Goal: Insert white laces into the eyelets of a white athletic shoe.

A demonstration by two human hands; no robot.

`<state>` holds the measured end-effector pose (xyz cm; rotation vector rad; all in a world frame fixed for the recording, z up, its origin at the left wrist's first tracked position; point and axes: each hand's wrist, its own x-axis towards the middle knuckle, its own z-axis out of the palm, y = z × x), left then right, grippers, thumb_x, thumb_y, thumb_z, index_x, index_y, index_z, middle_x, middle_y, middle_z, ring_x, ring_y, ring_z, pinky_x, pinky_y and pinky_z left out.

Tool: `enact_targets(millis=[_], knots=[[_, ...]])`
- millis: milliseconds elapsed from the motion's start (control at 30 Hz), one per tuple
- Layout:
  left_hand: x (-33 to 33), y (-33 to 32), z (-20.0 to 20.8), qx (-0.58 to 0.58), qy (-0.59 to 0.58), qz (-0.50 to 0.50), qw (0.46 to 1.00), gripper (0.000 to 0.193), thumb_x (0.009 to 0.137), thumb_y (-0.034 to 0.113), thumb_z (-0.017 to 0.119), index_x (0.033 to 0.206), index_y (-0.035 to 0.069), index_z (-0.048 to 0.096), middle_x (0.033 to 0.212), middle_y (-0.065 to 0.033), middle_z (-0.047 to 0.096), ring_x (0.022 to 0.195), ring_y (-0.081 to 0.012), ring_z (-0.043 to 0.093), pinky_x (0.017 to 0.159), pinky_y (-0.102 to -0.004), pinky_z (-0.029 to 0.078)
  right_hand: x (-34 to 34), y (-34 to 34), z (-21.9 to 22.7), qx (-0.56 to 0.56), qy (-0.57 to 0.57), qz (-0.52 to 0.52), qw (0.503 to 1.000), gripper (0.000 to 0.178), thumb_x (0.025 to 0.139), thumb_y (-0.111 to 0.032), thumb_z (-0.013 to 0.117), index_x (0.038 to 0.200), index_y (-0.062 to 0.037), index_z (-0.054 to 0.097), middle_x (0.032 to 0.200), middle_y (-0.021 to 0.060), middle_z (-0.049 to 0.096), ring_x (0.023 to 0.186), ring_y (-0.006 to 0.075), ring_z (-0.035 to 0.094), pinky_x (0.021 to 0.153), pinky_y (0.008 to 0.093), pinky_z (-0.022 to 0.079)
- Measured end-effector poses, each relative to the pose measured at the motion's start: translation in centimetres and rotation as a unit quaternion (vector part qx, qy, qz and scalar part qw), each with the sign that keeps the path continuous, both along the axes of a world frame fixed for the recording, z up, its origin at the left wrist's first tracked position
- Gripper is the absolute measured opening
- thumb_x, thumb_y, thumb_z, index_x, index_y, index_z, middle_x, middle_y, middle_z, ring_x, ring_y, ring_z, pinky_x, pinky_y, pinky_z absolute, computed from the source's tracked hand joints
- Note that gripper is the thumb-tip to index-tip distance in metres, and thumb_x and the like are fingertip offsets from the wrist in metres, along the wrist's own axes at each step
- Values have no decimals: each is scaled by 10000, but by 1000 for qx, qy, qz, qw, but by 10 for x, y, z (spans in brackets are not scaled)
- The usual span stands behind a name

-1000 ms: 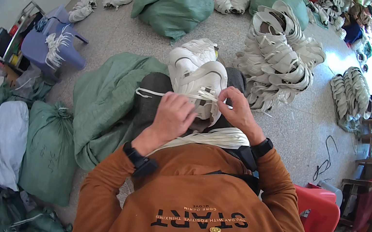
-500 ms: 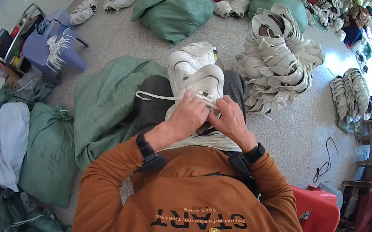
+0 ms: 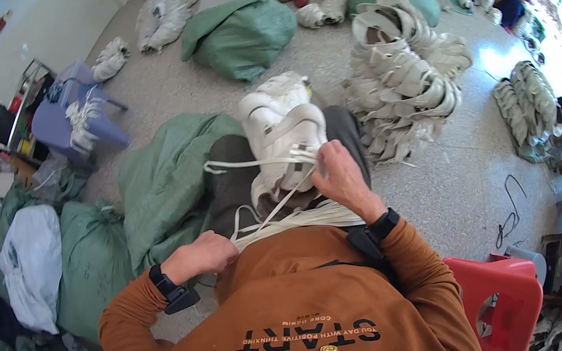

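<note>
White sneaker (image 3: 273,143) sat between the person's knees, one end of its white lace (image 3: 230,166) trailing out to the left. Half a second earlier both hands had met over the eyelets; now the left hand (image 3: 209,251) was down beside the waist, while the right hand (image 3: 342,174) had stayed at the sneaker, hiding part of its side. The right fingers were pinched on the lace; the left fingers were curled, tips hidden, so I could not tell whether they gripped anything. A lace bundle (image 3: 307,217) lay between the sneaker and the brown sweatshirt (image 3: 366,290). Ahead to the right rose a shoe pile (image 3: 404,84). A purple stool (image 3: 55,125) carried more laces (image 3: 84,120); a red stool (image 3: 520,294) stood at right. At left, a bulging green sack (image 3: 93,255) stood beside a white bag (image 3: 28,267), the contents of both hidden.
</note>
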<state>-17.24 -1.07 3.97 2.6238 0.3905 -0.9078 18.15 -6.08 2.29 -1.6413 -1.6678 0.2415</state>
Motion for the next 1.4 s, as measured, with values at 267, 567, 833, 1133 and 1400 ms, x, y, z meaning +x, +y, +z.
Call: enact_targets(millis=[267,567,833,1133,1400], knots=[[132,12,40,148,-486,136,851,442,724,135,771,1119,46,593,1057,-145,570,1030,-361,550,924,-453,433,-22,2,-9,86,68,-5,994,206,824,-116,669,996,-44,581,952,169,580,925,384,584,792,454,491],[179,39,-4,241,-532,112,804,135,829,36,591,964,32,597,946,-142,556,931,-334,557,846,-452,445,-20,-6,3,60,64,23,996,181,865,-82,614,1031,-19,581,952,165,589,903,386,601,761,450,498],[163,38,27,155,-587,82,791,241,914,-12,562,1150,-11,614,917,-160,606,825,-385,610,727,-459,507,-28,15,8,25,48,46,997,185,852,-125,622,1002,-28,573,935,180,614,900,414,616,758,496,496],[98,33,47,112,-557,220,793,182,946,-10,534,1095,-4,638,866,-178,577,758,-378,600,637,-458,472,-12,28,6,83,307,-84,944,232,972,-188,530,821,-20,579,611,83,524,570,186,527,547,334,439],[81,22,24,31,-552,292,781,123,953,-7,540,1014,-36,642,833,-182,581,727,-352,581,652,-415,464,34,3,-3,13,657,-179,732,207,1002,-192,480,890,-67,600,630,10,516,438,95,433,377,254,347]])
